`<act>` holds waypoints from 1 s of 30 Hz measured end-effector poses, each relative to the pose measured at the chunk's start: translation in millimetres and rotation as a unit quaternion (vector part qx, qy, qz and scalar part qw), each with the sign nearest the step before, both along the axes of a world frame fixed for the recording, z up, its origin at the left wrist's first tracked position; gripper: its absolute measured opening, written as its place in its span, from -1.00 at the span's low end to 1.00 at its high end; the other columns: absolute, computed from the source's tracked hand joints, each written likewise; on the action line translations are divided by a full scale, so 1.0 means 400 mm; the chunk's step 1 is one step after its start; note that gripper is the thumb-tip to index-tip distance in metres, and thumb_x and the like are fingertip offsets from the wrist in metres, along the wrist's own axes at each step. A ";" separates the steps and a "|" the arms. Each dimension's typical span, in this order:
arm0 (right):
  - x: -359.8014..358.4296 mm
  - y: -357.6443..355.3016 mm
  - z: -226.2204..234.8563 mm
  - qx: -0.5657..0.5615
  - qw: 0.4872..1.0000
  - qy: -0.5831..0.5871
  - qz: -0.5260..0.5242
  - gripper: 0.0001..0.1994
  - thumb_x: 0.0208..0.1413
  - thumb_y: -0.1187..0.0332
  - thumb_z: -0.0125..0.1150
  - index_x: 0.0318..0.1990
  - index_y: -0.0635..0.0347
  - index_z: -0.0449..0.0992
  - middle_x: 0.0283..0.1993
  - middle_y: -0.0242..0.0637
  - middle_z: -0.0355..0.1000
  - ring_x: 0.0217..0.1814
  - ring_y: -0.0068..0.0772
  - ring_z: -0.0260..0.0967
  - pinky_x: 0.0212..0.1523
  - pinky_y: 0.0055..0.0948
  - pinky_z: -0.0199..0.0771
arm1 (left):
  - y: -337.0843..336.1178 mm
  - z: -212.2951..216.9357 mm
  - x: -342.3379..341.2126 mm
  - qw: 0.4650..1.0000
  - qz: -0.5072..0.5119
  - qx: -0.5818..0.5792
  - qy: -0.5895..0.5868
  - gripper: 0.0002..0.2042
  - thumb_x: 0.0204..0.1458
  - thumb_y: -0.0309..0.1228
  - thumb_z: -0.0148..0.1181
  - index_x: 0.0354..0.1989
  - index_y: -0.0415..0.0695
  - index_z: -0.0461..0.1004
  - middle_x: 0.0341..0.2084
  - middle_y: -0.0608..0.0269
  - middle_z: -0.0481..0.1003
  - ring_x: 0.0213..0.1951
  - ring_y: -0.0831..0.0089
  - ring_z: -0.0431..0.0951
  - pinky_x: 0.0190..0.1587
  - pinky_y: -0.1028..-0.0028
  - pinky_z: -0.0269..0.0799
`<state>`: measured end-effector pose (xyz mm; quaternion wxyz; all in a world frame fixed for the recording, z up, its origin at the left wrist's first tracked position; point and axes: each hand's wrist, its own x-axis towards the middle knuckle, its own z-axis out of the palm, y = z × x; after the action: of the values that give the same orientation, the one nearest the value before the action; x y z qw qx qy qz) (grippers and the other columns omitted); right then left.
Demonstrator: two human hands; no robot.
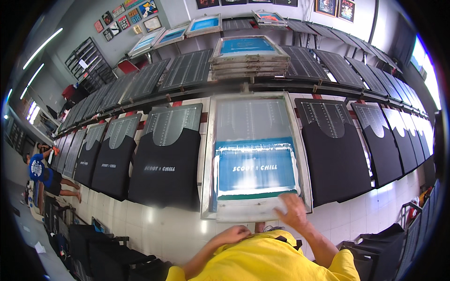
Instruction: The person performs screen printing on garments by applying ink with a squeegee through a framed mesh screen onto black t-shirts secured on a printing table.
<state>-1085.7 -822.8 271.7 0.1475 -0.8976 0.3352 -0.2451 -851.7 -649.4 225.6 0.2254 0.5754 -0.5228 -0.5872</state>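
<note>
Right hand [291, 210] loosely open over near right part of screen frame [209, 140], touch unclear; left hand [236, 232] apart, curled by yellow shirt [262, 257], hold unclear. Screen frame just ahead of both. Likely best: keep frame flat, avoid bumps, stay off white paint [248, 191].

Wall posters [135, 16], black rack [96, 60], lit tube [42, 48] — blue-shirted co-worker [46, 173]

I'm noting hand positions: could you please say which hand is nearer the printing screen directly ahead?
Right: the right hand is at the near right corner of the printing screen; the left hand is short of it, by the yellow shirt.
</note>
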 end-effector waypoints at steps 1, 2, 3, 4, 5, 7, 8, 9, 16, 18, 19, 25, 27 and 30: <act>-0.034 -0.041 -0.024 -0.002 0.999 -0.018 -0.051 -0.52 0.02 0.24 0.39 0.08 0.21 0.46 0.00 -0.09 0.45 0.05 -0.01 0.39 0.06 -0.08 0.40 | 0.014 0.043 0.039 0.996 0.042 0.060 0.057 -0.70 0.29 -0.24 0.02 -0.04 -0.20 0.52 -0.34 0.22 0.59 -0.35 0.56 0.55 -0.31 0.56 0.40; -0.059 -0.075 -0.025 -0.004 0.994 -0.035 -0.104 -0.55 0.04 0.30 0.36 0.09 0.23 0.45 0.02 -0.08 0.44 0.06 0.02 0.38 0.07 -0.09 0.40 | 0.012 0.108 0.089 0.983 0.081 0.120 0.114 -0.70 0.30 -0.25 -0.01 -0.05 -0.20 0.53 -0.33 0.21 0.61 -0.40 0.56 0.57 -0.34 0.57 0.42; -0.086 -0.099 -0.019 0.021 0.984 -0.013 -0.178 -0.61 0.10 0.42 0.25 0.10 0.25 0.43 0.04 -0.05 0.43 0.07 0.04 0.37 0.09 -0.12 0.40 | 0.010 0.133 0.141 0.975 0.165 0.090 0.120 -0.73 0.30 -0.29 -0.01 -0.05 -0.20 0.53 -0.36 0.24 0.61 -0.44 0.59 0.56 -0.37 0.59 0.42; -0.118 -0.129 -0.052 0.008 0.976 -0.015 -0.217 -0.65 0.18 0.42 0.13 0.12 0.26 0.42 0.05 -0.02 0.42 0.10 0.03 0.36 0.11 -0.10 0.38 | 0.012 0.150 0.178 0.959 0.250 0.056 0.125 -0.74 0.30 -0.33 -0.02 -0.05 -0.21 0.52 -0.38 0.26 0.60 -0.48 0.62 0.55 -0.40 0.60 0.41; -0.135 -0.147 -0.077 0.044 0.971 -0.014 -0.236 -0.65 0.20 0.41 0.10 0.14 0.27 0.41 0.05 -0.02 0.42 0.12 0.04 0.36 0.13 -0.10 0.38 | 0.007 0.134 0.201 0.936 0.345 -0.030 0.071 -0.74 0.30 -0.33 -0.02 -0.04 -0.22 0.52 -0.40 0.23 0.59 -0.45 0.56 0.57 -0.36 0.56 0.44; -0.160 -0.170 -0.131 0.117 0.954 -0.015 -0.274 -0.65 0.24 0.39 0.04 0.16 0.28 0.39 0.07 0.00 0.41 0.16 0.05 0.35 0.16 -0.10 0.36 | -0.002 0.050 0.258 0.886 0.429 -0.146 -0.100 -0.74 0.30 -0.34 0.00 -0.05 -0.23 0.53 -0.38 0.15 0.59 -0.36 0.41 0.59 -0.26 0.48 0.48; -0.173 -0.183 -0.170 0.121 0.956 -0.039 -0.266 -0.65 0.29 0.37 -0.01 0.17 0.30 0.40 0.07 0.02 0.44 0.16 0.07 0.38 0.16 -0.11 0.38 | -0.002 -0.006 0.289 0.866 0.417 -0.177 -0.212 -0.75 0.29 -0.34 0.02 -0.06 -0.23 0.54 -0.34 0.11 0.59 -0.30 0.32 0.60 -0.21 0.43 0.49; -0.177 -0.191 -0.197 0.140 0.948 -0.069 -0.278 -0.67 0.28 0.38 0.00 0.14 0.30 0.42 0.04 0.02 0.47 0.12 0.04 0.41 0.13 -0.14 0.40 | -0.008 -0.021 0.301 0.835 0.398 -0.205 -0.320 -0.75 0.28 -0.34 0.03 -0.07 -0.23 0.55 -0.30 0.07 0.59 -0.25 0.23 0.60 -0.15 0.39 0.50; -0.157 -0.219 -0.222 0.210 0.897 -0.182 -0.343 -0.78 0.21 0.49 0.07 -0.06 0.34 0.58 -0.20 -0.04 0.59 -0.18 -0.25 0.54 -0.11 -0.36 0.48 | -0.015 -0.092 0.330 0.865 0.419 -0.092 -0.259 -0.72 0.20 -0.40 0.14 0.03 -0.23 0.57 -0.09 -0.11 0.59 -0.02 0.08 0.61 0.03 0.30 0.48; -0.150 -0.219 -0.219 0.201 0.895 -0.196 -0.348 -0.80 0.20 0.52 0.09 -0.10 0.34 0.59 -0.26 -0.06 0.59 -0.23 -0.30 0.54 -0.14 -0.39 0.48 | -0.009 -0.107 0.343 0.862 0.414 -0.100 -0.275 -0.73 0.18 -0.40 0.17 0.00 -0.24 0.58 -0.12 -0.11 0.60 -0.06 0.09 0.63 0.03 0.32 0.48; -0.147 -0.219 -0.219 0.196 0.894 -0.199 -0.349 -0.80 0.19 0.52 0.09 -0.11 0.34 0.60 -0.28 -0.07 0.59 -0.25 -0.31 0.53 -0.15 -0.39 0.48 | -0.006 -0.113 0.350 0.860 0.412 -0.103 -0.284 -0.74 0.17 -0.40 0.19 -0.02 -0.25 0.59 -0.14 -0.10 0.61 -0.08 0.09 0.64 0.03 0.32 0.49; -0.151 -0.218 -0.236 0.167 0.900 -0.210 -0.344 -0.81 0.19 0.53 0.09 -0.13 0.33 0.61 -0.33 -0.11 0.58 -0.30 -0.32 0.53 -0.20 -0.38 0.48 | 0.001 -0.136 0.355 0.856 0.426 -0.087 -0.281 -0.72 0.12 -0.39 0.26 -0.04 -0.27 0.60 -0.17 -0.11 0.62 -0.10 0.14 0.65 0.02 0.35 0.50; -0.140 -0.218 -0.213 0.167 0.905 -0.191 -0.341 -0.81 0.19 0.53 0.09 -0.12 0.33 0.60 -0.31 -0.10 0.58 -0.29 -0.31 0.53 -0.20 -0.37 0.47 | 0.011 -0.149 0.360 0.857 0.434 -0.087 -0.263 -0.72 0.11 -0.40 0.26 -0.05 -0.28 0.60 -0.18 -0.11 0.62 -0.11 0.14 0.66 0.00 0.35 0.50; -0.159 -0.221 -0.213 0.175 0.915 -0.162 -0.326 -0.78 0.18 0.50 0.11 -0.06 0.32 0.57 -0.23 -0.04 0.57 -0.19 -0.16 0.54 -0.12 -0.30 0.49 | -0.009 -0.125 0.344 0.849 0.439 -0.116 -0.269 -0.72 0.12 -0.39 0.25 -0.06 -0.30 0.60 -0.21 -0.12 0.63 -0.15 0.13 0.66 -0.02 0.34 0.51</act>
<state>-1149.4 -911.4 186.5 0.2665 -0.6466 0.6181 -0.3590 -714.2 -652.9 175.7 0.3749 0.8503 -0.3201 -0.1844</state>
